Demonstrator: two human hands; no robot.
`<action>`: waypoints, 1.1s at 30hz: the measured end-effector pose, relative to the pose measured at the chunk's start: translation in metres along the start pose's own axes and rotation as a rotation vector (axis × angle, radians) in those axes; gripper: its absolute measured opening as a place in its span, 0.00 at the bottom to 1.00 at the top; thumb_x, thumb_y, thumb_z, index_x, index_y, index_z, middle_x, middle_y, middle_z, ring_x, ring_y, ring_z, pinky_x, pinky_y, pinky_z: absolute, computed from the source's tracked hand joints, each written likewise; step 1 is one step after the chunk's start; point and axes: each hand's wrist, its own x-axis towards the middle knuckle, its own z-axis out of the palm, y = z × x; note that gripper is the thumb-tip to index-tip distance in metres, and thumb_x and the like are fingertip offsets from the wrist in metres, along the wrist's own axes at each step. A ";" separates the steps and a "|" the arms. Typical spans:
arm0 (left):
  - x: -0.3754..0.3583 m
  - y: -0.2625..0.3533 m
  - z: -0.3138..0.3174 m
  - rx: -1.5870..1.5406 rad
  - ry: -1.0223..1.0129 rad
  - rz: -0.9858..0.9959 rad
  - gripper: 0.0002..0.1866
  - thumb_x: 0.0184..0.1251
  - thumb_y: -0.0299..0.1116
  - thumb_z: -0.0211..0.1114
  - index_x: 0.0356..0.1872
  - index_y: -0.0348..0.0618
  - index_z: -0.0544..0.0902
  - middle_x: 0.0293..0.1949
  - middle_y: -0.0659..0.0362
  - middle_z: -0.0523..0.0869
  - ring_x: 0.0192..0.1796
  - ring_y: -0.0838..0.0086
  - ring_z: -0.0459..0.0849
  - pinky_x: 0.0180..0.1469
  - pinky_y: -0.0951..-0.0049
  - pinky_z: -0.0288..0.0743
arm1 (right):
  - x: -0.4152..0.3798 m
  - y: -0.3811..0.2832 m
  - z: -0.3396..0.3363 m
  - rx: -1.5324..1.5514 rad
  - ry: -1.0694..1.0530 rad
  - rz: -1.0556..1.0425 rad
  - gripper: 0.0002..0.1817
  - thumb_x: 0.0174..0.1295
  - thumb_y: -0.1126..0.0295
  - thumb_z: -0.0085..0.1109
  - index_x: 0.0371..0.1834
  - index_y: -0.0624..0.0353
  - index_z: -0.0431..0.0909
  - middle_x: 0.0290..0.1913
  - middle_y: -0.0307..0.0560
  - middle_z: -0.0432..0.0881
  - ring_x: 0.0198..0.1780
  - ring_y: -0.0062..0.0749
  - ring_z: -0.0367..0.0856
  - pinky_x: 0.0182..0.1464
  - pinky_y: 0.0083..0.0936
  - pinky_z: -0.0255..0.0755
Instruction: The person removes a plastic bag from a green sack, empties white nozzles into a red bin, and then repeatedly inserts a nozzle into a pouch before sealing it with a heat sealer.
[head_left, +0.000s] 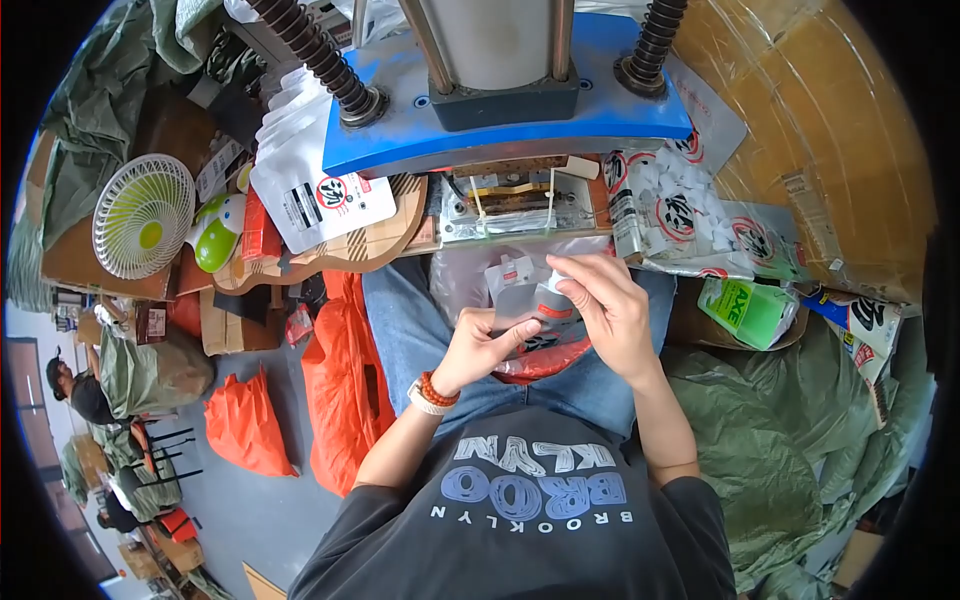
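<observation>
My left hand (478, 350), with a beaded bracelet and a white band at the wrist, pinches the near left edge of a silvery plastic pouch (535, 303) with a red label. My right hand (608, 308) is closed at the pouch's upper right corner, thumb and forefinger together by a small white piece (557, 282). Whether that piece is fixed to the pouch cannot be made out. Below the hands, a plastic bag (455, 285) with more pouches and red at its bottom lies between my legs. Just beyond stands a press with a blue plate (500, 145) and a metal die (500, 212).
Left of the press, printed pouches (325, 205) lie on a wooden board (385, 240) beside a fan (145, 215). At right are a bag of small white pieces (680, 205), a green container (750, 313) and a large cardboard box (830, 130). Orange bags (250, 420) lie on the floor.
</observation>
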 end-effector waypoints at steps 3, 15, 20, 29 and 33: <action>-0.004 0.004 0.003 -0.029 0.004 -0.019 0.11 0.66 0.36 0.67 0.42 0.39 0.88 0.21 0.63 0.84 0.26 0.89 0.73 0.27 0.81 0.68 | 0.000 -0.003 -0.003 -0.005 -0.006 -0.009 0.13 0.59 0.73 0.63 0.48 0.61 0.83 0.39 0.47 0.84 0.40 0.37 0.78 0.45 0.27 0.71; 0.010 -0.003 -0.002 -0.414 0.231 -0.247 0.11 0.65 0.32 0.68 0.41 0.34 0.86 0.38 0.59 0.89 0.37 0.83 0.84 0.39 0.81 0.76 | -0.010 0.026 -0.038 -0.136 0.278 0.086 0.13 0.69 0.71 0.53 0.52 0.66 0.77 0.52 0.50 0.80 0.55 0.36 0.77 0.60 0.31 0.67; 0.063 0.040 -0.025 -0.596 0.244 -0.353 0.10 0.66 0.27 0.63 0.45 0.32 0.83 0.41 0.56 0.88 0.39 0.76 0.86 0.41 0.75 0.81 | 0.008 0.046 -0.063 -0.642 0.307 0.116 0.17 0.74 0.63 0.45 0.50 0.65 0.77 0.49 0.52 0.80 0.51 0.47 0.78 0.59 0.33 0.66; 0.067 0.034 -0.078 0.145 0.281 -0.195 0.23 0.62 0.44 0.69 0.50 0.35 0.82 0.38 0.59 0.87 0.36 0.79 0.82 0.43 0.74 0.76 | -0.015 0.056 -0.072 -0.193 -0.093 0.345 0.12 0.68 0.70 0.53 0.51 0.62 0.77 0.49 0.49 0.81 0.48 0.37 0.79 0.51 0.27 0.69; 0.046 -0.011 -0.161 1.430 0.512 -0.056 0.50 0.51 0.58 0.71 0.73 0.50 0.58 0.76 0.58 0.56 0.77 0.58 0.51 0.71 0.36 0.42 | -0.028 0.073 -0.077 0.068 0.080 0.441 0.14 0.64 0.73 0.61 0.52 0.61 0.76 0.52 0.47 0.80 0.53 0.28 0.78 0.54 0.23 0.70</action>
